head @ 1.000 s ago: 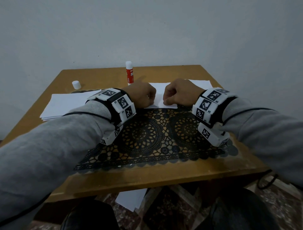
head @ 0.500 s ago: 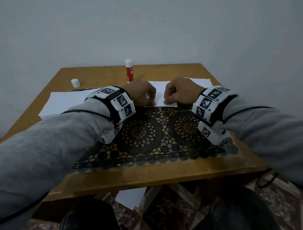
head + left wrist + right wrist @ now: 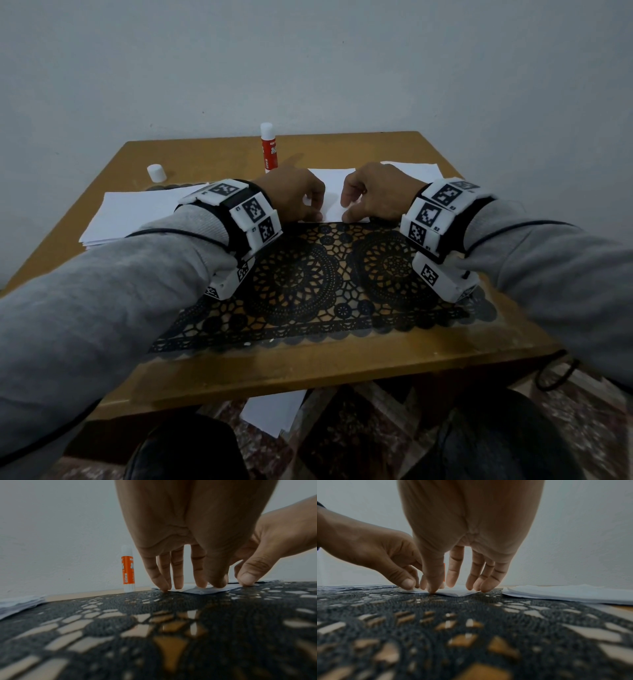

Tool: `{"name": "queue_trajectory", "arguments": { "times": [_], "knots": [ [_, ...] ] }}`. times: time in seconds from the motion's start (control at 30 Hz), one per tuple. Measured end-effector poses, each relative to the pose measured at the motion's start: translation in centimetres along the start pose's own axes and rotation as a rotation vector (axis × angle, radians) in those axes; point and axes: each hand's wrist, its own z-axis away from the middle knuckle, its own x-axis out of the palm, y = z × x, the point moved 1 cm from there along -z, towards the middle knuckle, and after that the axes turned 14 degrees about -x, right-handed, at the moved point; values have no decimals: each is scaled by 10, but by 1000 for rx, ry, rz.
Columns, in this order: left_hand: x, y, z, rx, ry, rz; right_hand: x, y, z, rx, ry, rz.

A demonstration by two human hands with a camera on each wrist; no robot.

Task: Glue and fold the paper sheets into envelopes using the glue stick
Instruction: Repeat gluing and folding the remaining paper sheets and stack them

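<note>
My left hand [image 3: 294, 195] and right hand [image 3: 373, 193] press extended fingertips onto the folded white paper sheet [image 3: 330, 192] mid-desk; the uncapped red glue stick [image 3: 269, 147] stands upright near the far edge.

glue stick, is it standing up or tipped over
Standing upright: the glue stick stands on its base on the table, behind the hands; a loose white cap sits apart.
</note>
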Motion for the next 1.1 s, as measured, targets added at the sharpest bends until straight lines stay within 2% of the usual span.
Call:
{"name": "queue_trajectory", "arguments": {
  "times": [0.23,0.53,0.77,1.1],
  "knots": [
    [1,-2,0,17,41,-2,0,1,-1,-6,-11,7],
    [-1,-1,1,-1,-4,-18,-1,0,0,-24,-22,13],
    [-4,4,6,60,73,-49,0,1,0,-28,-15,9],
    [-2,3,5,28,103,-5,-1,1,-1,-52,35,-38]
  ]
}}
